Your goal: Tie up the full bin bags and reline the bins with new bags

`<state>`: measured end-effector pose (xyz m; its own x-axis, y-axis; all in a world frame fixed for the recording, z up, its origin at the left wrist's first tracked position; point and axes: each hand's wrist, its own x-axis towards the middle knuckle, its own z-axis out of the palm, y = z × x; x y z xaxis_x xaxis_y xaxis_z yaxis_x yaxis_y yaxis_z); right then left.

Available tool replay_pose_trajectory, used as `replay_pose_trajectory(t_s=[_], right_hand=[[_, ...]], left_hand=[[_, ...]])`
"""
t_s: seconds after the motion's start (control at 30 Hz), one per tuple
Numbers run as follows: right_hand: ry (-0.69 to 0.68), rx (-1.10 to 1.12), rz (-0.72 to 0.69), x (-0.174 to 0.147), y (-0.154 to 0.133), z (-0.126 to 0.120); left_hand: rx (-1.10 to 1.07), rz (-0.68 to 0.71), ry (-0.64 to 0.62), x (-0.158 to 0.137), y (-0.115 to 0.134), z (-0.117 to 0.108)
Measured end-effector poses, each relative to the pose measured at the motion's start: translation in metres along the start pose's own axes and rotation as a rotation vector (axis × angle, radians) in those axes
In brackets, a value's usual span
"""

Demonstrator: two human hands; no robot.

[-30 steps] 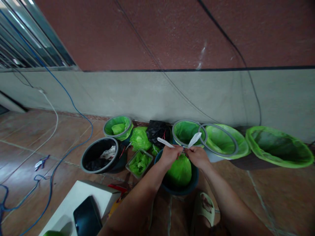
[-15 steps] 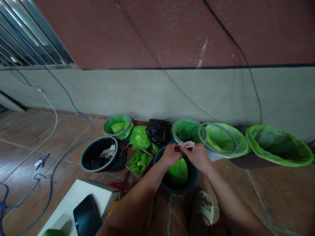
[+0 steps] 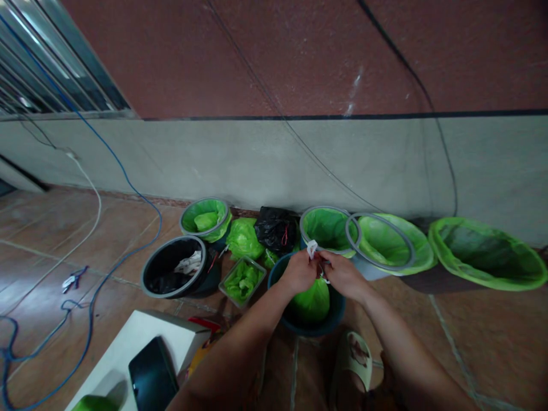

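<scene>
My left hand (image 3: pixel 301 272) and my right hand (image 3: pixel 343 275) meet above a dark blue bin (image 3: pixel 317 331). Fingers of both are closed in a pinch on a thin white drawstring (image 3: pixel 312 248), one end of which sticks up past the left fingertips. Under the hands, a gathered green plastic bag (image 3: pixel 312 302) bulges inside the bin, its neck just below my fingers. A bit of white also shows beneath the right fingers. The exact grip and any knot are hidden by the fingers.
Green-lined bins (image 3: pixel 483 277) stand right along the wall, a loose grey ring (image 3: pixel 411 251) lying over two. Leftward are a black-lined bin (image 3: pixel 148 285), a black bag (image 3: pixel 274 228), a small green-lined basket (image 3: pixel 242 282), a white box (image 3: pixel 128 348) with a phone (image 3: pixel 153 374), and a blue cable (image 3: pixel 89 319).
The white drawstring, stretched flat between my hands before, now pokes upward by the left fingertips. Both hands have turned slightly and pressed closer together; the bins have stayed put.
</scene>
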<state>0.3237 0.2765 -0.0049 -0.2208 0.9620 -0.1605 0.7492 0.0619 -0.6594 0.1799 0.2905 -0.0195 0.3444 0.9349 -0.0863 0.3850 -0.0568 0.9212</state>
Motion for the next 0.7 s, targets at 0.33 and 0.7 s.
replay_pose_trajectory(t_s=[0.33, 0.7], right_hand=[[0.032, -0.040, 0.004, -0.002, -0.010, -0.004], [-0.054, -0.090, 0.041, -0.005, -0.001, -0.010]], left_hand=[[-0.095, -0.077, 0.050, -0.004, 0.002, -0.001], [-0.486, -0.279, 0.254, -0.003, 0.001, -0.002]])
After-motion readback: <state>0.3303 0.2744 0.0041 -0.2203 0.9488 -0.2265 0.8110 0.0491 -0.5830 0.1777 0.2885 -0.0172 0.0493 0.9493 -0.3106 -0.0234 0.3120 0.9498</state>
